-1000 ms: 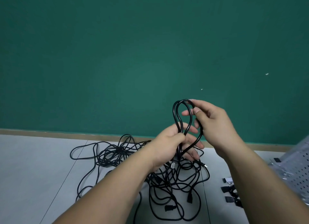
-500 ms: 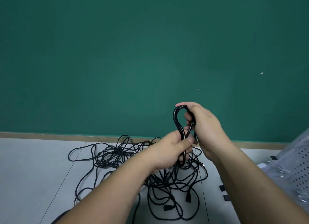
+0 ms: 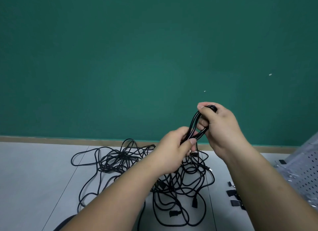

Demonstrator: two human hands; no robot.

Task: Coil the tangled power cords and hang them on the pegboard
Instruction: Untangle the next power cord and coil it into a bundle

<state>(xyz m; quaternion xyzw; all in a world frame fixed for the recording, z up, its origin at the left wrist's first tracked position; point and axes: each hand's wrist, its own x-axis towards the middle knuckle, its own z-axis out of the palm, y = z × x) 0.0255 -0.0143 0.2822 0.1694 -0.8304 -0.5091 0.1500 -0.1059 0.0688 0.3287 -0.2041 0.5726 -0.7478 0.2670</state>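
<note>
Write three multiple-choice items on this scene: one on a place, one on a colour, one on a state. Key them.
1. Where is the pegboard? A. right edge of the view B. left edge C. top centre
2. The wall is: A. white B. green C. red
3. The right hand is: A. open and empty B. a bare fist C. gripping the looped cord

Key: 1 A, the perforated panel shows only at the right; 2 B, green fills the upper view; 3 C, its fingers curl round the loop's top.

Green wall (image 3: 120, 58) behind; tan baseboard (image 3: 51, 139); pale grey floor (image 3: 34, 170), thin seams
</note>
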